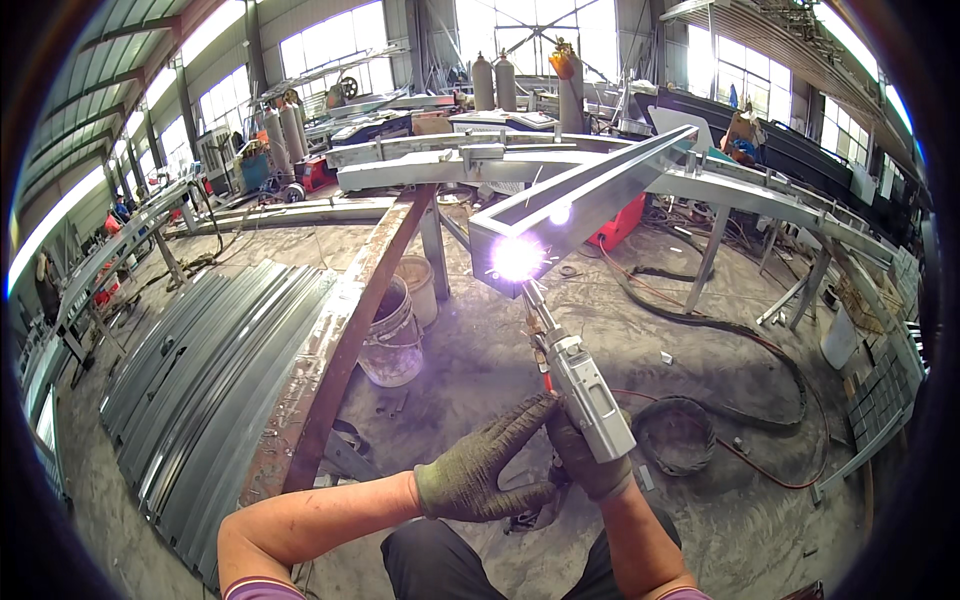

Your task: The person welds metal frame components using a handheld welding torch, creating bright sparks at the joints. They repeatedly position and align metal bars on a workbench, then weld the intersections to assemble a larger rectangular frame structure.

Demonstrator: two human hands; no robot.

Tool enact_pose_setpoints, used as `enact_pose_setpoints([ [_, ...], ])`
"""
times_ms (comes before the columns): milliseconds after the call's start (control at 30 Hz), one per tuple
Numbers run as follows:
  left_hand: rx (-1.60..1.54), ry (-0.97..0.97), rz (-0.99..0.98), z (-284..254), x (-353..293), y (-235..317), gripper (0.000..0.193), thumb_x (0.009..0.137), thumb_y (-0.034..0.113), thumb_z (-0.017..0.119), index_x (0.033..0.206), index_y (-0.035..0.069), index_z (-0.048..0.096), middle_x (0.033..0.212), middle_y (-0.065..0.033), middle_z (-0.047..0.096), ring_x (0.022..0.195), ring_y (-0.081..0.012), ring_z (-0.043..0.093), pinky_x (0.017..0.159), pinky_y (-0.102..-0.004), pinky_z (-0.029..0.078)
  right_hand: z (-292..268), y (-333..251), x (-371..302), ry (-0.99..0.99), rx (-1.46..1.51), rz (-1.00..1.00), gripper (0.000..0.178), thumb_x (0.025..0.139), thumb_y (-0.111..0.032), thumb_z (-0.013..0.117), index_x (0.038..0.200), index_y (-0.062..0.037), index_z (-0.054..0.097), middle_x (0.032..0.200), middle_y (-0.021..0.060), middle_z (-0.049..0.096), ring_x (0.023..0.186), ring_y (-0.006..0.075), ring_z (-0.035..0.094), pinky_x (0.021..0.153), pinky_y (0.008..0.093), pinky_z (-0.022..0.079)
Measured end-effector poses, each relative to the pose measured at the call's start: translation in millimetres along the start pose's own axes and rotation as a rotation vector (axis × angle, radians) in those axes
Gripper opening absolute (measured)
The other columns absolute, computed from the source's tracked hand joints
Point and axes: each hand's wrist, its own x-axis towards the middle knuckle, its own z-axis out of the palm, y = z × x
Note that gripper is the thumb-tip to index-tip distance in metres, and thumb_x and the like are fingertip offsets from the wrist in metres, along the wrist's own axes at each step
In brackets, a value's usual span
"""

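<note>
My right hand, in a dark green work glove, is closed around a grey handheld welding gun. My left hand, gloved alike, reaches in from the left. Its fingertips and thumb meet the gun's grip area beside my right hand, partly hidden there. The gun's thin nozzle points up at the near corner of a long, narrow metal frame. A bright violet-white glare with sparks hides the spot where nozzle and corner meet. A second bright spot shows on the frame's inner wall.
A rust-brown beam runs along my left, with buckets beside it. Metal strips lie on the floor further left. Behind stands a curved metal bench. Black hoses coil on the floor at right, near a red machine.
</note>
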Motion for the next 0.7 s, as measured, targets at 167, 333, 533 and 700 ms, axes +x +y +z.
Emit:
enact_pose_setpoints([
  [167,-0.009,0.000,0.000,0.1,0.5,1.2,0.105,0.096,0.038,0.081,0.172,-0.002,0.020,0.171,-0.0313,0.034,0.159,-0.0435,0.038,0.131,-0.0503,0.031,0.1,1.4,-1.2,0.012,0.027,-0.004,0.014,0.097,-0.002,0.076,0.111,0.0014,0.077,0.091,0.0117,0.074,0.080,0.0242,0.074,0.068,0.0373,0.058],
  [333,-0.005,-0.010,-0.015,0.0,-1.0,0.7,0.104,0.097,0.039,0.080,0.172,-0.002,0.021,0.171,-0.0312,0.035,0.159,-0.0437,0.038,0.131,-0.0503,0.032,0.4,-0.2,-4.7,-0.010,0.141,0.111,0.017,0.100,-0.003,0.074,0.116,0.0016,0.075,0.095,0.0129,0.074,0.084,0.0247,0.074,0.072,0.0377,0.058],
  [533,0.015,-0.016,-0.005,0.1,-1.0,-1.4,0.107,0.096,0.035,0.084,0.172,-0.002,0.019,0.172,-0.0298,0.034,0.159,-0.0404,0.040,0.129,-0.0475,0.035,-1.1,2.1,-7.0,-0.059,0.072,0.116,0.020,0.097,-0.003,0.074,0.117,-0.0009,0.075,0.098,0.0128,0.074,0.088,0.0268,0.075,0.075,0.0392,0.059],
  [700,0.018,-0.022,-0.025,2.3,-2.8,-3.2,0.108,0.095,0.035,0.085,0.172,-0.003,0.019,0.172,-0.0301,0.035,0.159,-0.0402,0.040,0.129,-0.0475,0.036,0.3,10.7,-11.4,-0.026,-0.004,0.029,0.020,0.096,-0.003,0.074,0.116,-0.0024,0.076,0.098,0.0116,0.074,0.088,0.0274,0.074,0.075,0.0391,0.060],
])
